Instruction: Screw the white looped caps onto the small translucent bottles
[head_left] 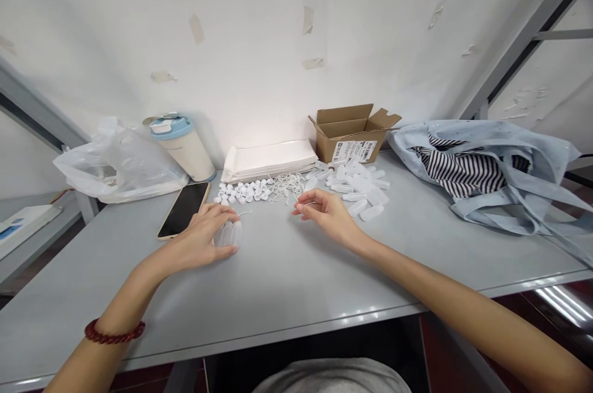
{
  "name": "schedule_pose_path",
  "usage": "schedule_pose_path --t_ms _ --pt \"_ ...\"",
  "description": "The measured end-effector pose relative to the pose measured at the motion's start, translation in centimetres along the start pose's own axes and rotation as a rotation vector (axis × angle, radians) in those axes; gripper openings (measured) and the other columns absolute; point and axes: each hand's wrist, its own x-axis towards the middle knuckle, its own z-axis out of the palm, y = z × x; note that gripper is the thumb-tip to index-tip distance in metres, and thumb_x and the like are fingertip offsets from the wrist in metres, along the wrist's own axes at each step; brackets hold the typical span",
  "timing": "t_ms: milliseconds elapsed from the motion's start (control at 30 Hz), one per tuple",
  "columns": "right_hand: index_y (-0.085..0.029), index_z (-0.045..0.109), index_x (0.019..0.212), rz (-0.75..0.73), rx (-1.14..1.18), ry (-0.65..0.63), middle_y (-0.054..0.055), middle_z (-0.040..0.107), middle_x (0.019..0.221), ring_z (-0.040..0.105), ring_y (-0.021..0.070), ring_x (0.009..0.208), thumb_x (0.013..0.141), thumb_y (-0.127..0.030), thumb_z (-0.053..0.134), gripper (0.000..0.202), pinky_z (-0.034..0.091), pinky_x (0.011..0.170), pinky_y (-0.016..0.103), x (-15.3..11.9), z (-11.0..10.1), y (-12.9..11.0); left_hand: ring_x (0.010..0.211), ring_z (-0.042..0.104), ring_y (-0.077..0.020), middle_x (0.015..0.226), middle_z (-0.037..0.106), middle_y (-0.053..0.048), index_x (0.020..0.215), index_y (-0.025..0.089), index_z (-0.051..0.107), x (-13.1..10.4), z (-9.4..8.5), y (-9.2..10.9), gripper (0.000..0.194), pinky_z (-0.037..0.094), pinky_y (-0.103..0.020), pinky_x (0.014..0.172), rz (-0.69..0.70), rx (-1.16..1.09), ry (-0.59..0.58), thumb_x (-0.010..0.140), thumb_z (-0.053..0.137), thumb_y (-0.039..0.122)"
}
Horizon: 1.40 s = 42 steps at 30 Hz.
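Observation:
My left hand (206, 233) is curled around several small translucent plastic tubes (230, 235) lying side by side on the table. A thin white string (244, 213) pokes out above them. Over the table, my right hand (327, 212) has its thumb and fingers drawn together; what is between the fingertips, if anything, is too small to make out. Just beyond it lies a small heap of white strings (288, 185). To the left of the strings are scattered white caps (243, 192), and to their right a pile of loose translucent tubes (364, 186).
A phone (184, 211) lies beside my left hand. Along the wall stand a plastic bag (118, 164), a tumbler (188, 149), a stack of white sheets (271, 158), an open cardboard box (354, 139) and a light blue cloth bag (486, 170). The grey table's front edge (296, 334) is near me.

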Motion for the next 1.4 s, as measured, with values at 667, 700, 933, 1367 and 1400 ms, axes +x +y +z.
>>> schedule_pose_path --t_ms 667,700,933,1367,1400 --pt "-0.016 0.059 0.088 -0.031 0.003 0.024 0.005 0.067 0.086 0.07 0.0185 0.085 0.081 -0.025 0.061 0.012 0.054 0.075 0.031 0.3 -0.5 -0.3 0.121 0.043 -0.0333 0.122 0.057 -0.009 0.117 0.022 0.057 0.1 -0.9 0.8 0.056 0.037 -0.048 0.101 0.019 0.02 -0.066 0.071 0.064 0.054" --pt "-0.016 0.059 0.089 -0.04 -0.007 0.03 0.005 0.068 0.086 0.069 0.0186 0.085 0.081 -0.025 0.061 0.012 0.054 0.075 0.032 0.5 -0.7 -0.3 0.121 0.043 -0.0332 0.121 0.057 -0.009 0.118 0.022 0.057 0.2 -1.1 1.1 0.058 0.039 -0.047 0.1 0.023 0.016 -0.058 0.071 0.064 0.056" --pt "-0.018 0.061 0.087 -0.316 -0.485 0.187 0.007 0.068 0.092 0.064 0.0207 0.088 0.083 -0.019 0.054 0.008 0.052 0.075 0.036 2.6 -4.0 0.6 0.119 0.045 -0.0317 0.117 0.057 -0.012 0.117 0.017 0.056 4.5 -0.1 4.5 0.044 0.043 -0.046 0.095 0.104 -0.04 0.073 0.086 0.047 0.046" --pt "-0.01 0.064 0.104 -0.385 -1.153 0.046 0.014 0.066 0.108 0.059 0.0279 0.105 0.086 -0.003 0.049 0.024 0.046 0.087 0.04 4.0 -6.8 1.0 0.135 0.026 -0.0365 0.138 0.046 -0.017 0.122 0.012 0.054 7.1 5.8 7.6 0.039 0.037 -0.057 0.102 0.325 0.136 0.247 0.094 0.028 0.014" --pt "-0.01 0.063 0.108 -0.387 -1.188 0.029 0.015 0.066 0.111 0.058 0.028 0.106 0.086 -0.002 0.048 0.027 0.046 0.087 0.039 4.0 -6.6 1.1 0.135 0.026 -0.0368 0.138 0.046 -0.017 0.124 0.011 0.053 7.2 6.1 7.9 0.039 0.037 -0.057 0.103 0.32 0.134 0.229 0.095 0.028 0.017"
